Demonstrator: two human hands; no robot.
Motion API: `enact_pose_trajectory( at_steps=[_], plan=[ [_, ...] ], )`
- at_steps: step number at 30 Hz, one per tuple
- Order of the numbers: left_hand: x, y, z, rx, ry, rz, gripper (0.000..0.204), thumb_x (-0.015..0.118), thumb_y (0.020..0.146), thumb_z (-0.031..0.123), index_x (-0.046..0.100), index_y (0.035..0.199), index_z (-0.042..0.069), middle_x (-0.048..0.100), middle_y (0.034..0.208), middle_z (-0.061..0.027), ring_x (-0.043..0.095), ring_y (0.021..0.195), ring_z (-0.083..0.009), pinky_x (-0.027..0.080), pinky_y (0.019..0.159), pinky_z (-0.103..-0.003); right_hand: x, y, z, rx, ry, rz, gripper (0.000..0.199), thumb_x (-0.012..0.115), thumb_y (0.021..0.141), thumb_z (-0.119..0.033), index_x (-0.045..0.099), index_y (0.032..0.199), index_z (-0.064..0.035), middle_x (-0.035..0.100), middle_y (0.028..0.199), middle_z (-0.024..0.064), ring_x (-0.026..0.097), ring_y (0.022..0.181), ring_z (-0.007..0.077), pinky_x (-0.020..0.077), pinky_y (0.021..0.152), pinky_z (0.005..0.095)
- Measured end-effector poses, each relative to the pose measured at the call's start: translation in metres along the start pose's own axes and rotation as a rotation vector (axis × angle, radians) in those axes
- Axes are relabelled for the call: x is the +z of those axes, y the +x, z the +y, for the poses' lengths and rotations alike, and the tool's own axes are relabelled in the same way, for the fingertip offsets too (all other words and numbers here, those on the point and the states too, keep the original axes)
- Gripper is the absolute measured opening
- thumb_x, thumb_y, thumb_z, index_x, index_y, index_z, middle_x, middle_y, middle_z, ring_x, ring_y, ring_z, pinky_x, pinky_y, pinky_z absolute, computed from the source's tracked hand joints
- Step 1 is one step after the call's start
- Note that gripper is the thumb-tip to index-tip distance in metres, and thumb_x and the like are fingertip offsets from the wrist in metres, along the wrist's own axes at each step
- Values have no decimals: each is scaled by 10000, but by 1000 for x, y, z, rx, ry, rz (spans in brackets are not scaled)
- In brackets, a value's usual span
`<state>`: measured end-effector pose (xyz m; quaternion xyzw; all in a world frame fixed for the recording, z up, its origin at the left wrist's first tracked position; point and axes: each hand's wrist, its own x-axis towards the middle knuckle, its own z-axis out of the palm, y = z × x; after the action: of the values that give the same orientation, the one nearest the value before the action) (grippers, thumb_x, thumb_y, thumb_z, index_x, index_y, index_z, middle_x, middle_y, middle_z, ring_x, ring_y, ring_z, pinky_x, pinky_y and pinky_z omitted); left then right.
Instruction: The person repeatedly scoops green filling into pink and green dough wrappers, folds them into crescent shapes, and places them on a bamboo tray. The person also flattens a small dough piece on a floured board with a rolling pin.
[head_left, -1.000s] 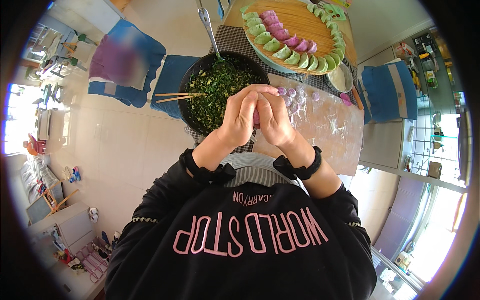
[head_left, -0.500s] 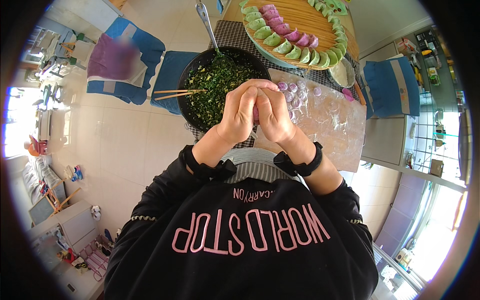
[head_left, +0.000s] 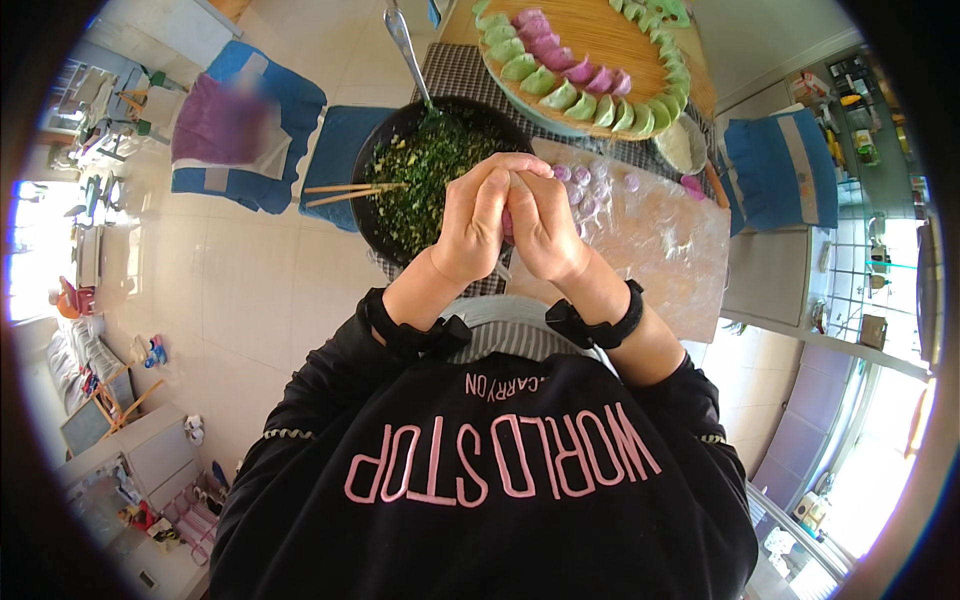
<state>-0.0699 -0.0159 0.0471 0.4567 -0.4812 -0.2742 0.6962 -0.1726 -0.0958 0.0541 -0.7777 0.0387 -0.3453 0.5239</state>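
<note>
My left hand (head_left: 467, 228) and my right hand (head_left: 548, 226) are pressed together, fingers overlapping and thumbs side by side. Both close around a purple dumpling (head_left: 508, 230), of which only a sliver shows between the palms; the rest is hidden. They are held over the right edge of a black pan (head_left: 368, 226) of chopped green filling (head_left: 410, 200). Chopsticks (head_left: 345, 193) rest across the pan's left side, and a metal spoon (head_left: 408, 52) leans out at the far side. To the right of my hands, small purple dough pieces (head_left: 600, 188) lie on a floured board (head_left: 675, 265).
A round tray (head_left: 595, 42) with rows of green and purple dumplings stands at the back. Right of it are a bowl of white flour (head_left: 682, 148), a purple dough scrap (head_left: 692, 185) and a brown stick (head_left: 716, 188). Blue-covered chairs (head_left: 300, 105) stand left and right.
My hands stay clasped around the dumpling, with only a slight shift of the thumbs. The whole view has moved a little; nothing on the table has visibly changed place.
</note>
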Motion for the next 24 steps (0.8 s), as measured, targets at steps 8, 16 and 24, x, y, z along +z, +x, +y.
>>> enact_pose_trajectory(
  at_steps=[8,16,24],
  plan=[
    [-3,28,14,-175,-647,-251,916,767,914,296,187,1560,4,383,1534,-181,439,1383,-270,388,1144,-437,-41,45,-12,-273,-372,210,290,448,1026,-187,680,968,-23,679,809,102,596,722,294,477,724,424],
    [6,-3,-26,-387,-847,83,402,582,1030,113,465,1399,8,607,1305,-108,623,1202,-212,539,1038,-387,-61,23,10,-97,-338,-65,573,647,938,-340,550,1382,10,610,1306,178,539,1186,380,357,1098,484],
    [10,-2,-22,-373,-788,36,362,586,1028,114,485,1358,4,610,1278,-103,630,1172,-204,552,1024,-395,-53,19,-3,-148,-286,71,340,751,810,-18,734,1147,-66,704,1229,121,630,1188,316,453,1030,435]
  ],
)
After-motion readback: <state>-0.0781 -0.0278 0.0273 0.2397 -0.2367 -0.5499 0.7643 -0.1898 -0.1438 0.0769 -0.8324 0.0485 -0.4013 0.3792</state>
